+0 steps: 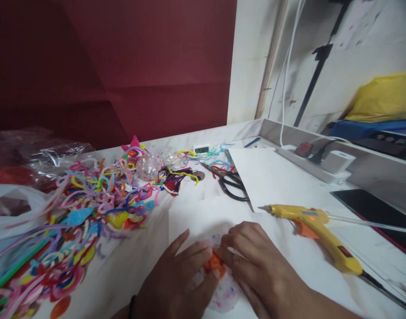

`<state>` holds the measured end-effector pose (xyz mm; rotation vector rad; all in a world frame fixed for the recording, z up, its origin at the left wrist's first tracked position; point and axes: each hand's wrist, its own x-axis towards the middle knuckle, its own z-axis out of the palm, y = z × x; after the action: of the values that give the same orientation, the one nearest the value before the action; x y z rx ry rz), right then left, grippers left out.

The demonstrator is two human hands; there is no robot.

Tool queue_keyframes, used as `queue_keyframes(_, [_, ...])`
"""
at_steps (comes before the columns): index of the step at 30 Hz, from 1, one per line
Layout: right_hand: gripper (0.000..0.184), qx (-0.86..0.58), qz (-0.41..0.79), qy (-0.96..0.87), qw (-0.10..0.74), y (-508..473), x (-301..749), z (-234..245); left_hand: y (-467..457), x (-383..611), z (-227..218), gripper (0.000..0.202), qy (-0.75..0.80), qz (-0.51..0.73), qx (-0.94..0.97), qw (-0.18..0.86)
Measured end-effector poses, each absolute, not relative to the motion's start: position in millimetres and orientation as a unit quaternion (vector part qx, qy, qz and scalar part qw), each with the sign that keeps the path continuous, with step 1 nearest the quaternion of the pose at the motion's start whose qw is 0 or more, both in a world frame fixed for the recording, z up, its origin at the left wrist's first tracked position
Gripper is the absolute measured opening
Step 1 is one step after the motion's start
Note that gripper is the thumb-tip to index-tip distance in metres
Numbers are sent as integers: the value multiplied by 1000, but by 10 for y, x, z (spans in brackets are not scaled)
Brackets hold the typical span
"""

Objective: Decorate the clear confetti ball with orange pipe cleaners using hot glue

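A clear, round ball speckled with coloured confetti [224, 294] lies on white paper between my hands. A small crumpled orange piece [215, 264] sits on top of it; its material is hard to tell. My left hand [181, 277] pinches the orange piece with thumb and finger, while another finger sticks out to the side. From the other side, my right hand [256, 263] wraps its curled fingers against the ball, their tips at the orange piece. My fingers cover much of the ball.
Right of my hands lies a yellow hot glue gun [314, 221]. Beyond are black-handled scissors [232, 182], white paper [252, 164], a power strip [314, 164] and a phone [372, 212]. Pipe cleaners [106, 186] pile up at left, near other confetti balls [150, 166].
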<state>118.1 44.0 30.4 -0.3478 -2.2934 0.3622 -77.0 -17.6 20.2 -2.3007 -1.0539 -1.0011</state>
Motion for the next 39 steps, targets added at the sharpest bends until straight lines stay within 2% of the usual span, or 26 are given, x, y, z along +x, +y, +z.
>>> queue_keyframes(8, [23,-146,111,-903,387,420,1152,300,-238,-829,308,19,-367,-302,-858,193])
queue_keyframes(14, [23,-157,101,-905,383,408,1144,294,-226,-798,318,21,-380,-321,-851,167])
queue_keyframes(20, [22,-141,41,-902,406,403,1107,313,-217,-831,231,23,-393,-355,-838,134])
queue_keyframes(39, [21,-165,39,-906,388,385,1142,290,-200,-868,162,16,-363,-399,-834,117])
